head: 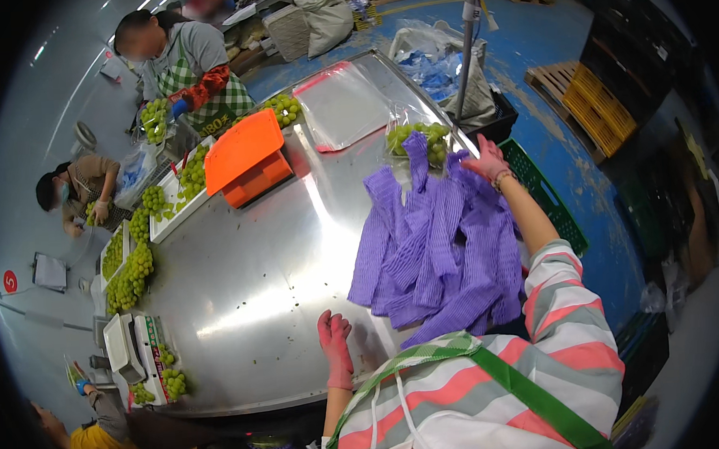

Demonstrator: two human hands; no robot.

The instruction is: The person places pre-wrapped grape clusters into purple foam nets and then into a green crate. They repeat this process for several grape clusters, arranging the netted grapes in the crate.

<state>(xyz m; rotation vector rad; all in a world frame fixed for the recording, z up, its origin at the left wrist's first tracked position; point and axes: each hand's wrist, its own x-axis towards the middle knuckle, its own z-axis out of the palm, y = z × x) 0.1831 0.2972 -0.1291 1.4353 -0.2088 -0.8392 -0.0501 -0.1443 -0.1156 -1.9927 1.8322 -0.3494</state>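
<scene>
Pink gloves cover both my hands. My right hand (485, 159) is at the table's right edge, its fingers spread at the upper end of a pile of purple foam net sleeves (439, 238); whether it grips one cannot be told. Just beyond the sleeves, green grapes in a clear bag (418, 139) lie by the corner. My left hand (335, 348) is over the near edge of the metal table (244, 243), fingers partly curled, with nothing seen in it. Flat clear plastic bags with red edges (344, 106) lie at the far end, beside an orange plastic bin (249, 157).
Green grape bunches (132, 276) and white foam boxes (179, 215) line the left side, near a scale (150, 357). Co-workers stand beyond. A green crate (544, 196) is right of the table, by a metal pole (466, 54) and a sack of blue plastic (430, 68).
</scene>
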